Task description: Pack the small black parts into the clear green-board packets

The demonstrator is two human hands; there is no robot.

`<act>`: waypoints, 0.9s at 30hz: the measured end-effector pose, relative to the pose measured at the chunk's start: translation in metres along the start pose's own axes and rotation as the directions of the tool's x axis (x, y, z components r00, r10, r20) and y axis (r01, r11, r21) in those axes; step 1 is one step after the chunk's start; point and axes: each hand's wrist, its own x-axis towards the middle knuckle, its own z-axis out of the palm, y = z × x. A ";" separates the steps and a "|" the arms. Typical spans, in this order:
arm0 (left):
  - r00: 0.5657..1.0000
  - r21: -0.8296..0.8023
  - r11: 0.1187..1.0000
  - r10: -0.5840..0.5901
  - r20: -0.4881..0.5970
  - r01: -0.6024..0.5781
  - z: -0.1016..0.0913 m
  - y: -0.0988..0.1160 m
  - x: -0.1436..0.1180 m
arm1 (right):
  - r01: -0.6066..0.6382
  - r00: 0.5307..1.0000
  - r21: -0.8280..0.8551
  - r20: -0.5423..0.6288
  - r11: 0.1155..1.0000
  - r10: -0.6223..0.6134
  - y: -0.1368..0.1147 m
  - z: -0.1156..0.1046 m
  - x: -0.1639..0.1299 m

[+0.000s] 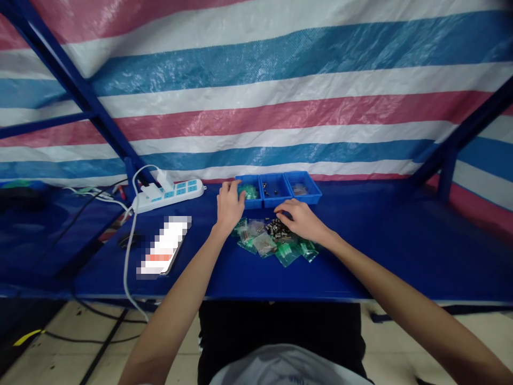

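On blue table (393, 214) | glinting metallic parts (276, 230), heaped | left hand (229, 206) spread, right hand (302, 219) grip unclear

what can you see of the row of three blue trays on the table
The three open blue trays look like plastic, with low walls, standing upright side by side at the back of the blue table. The left one holds green packets, the middle a few small dark parts, the right some pale pieces. The left hand overlaps the left tray; contact is unclear.
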 end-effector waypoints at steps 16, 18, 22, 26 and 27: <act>0.743 -0.150 0.883 0.456 0.490 -0.444 -0.002 0.037 -0.021 | -0.031 0.998 -0.173 0.051 0.984 0.040 0.001 -0.011 -0.007; 0.739 -0.162 0.888 0.449 0.502 -0.430 0.000 0.035 -0.021 | -0.049 0.998 -0.178 0.042 0.983 0.057 -0.003 -0.014 -0.009; 0.744 -0.186 0.894 0.443 0.500 -0.407 0.001 0.032 -0.020 | -0.081 0.994 -0.235 0.049 0.969 0.095 -0.008 -0.019 -0.009; 0.738 -0.170 0.904 0.419 0.530 -0.391 -0.001 0.036 -0.020 | -0.081 0.990 -0.281 0.085 0.956 0.108 -0.010 -0.017 -0.008; 0.738 -0.169 0.906 0.415 0.533 -0.388 -0.002 0.037 -0.020 | -0.076 0.991 -0.277 0.085 0.958 0.103 -0.010 -0.016 -0.008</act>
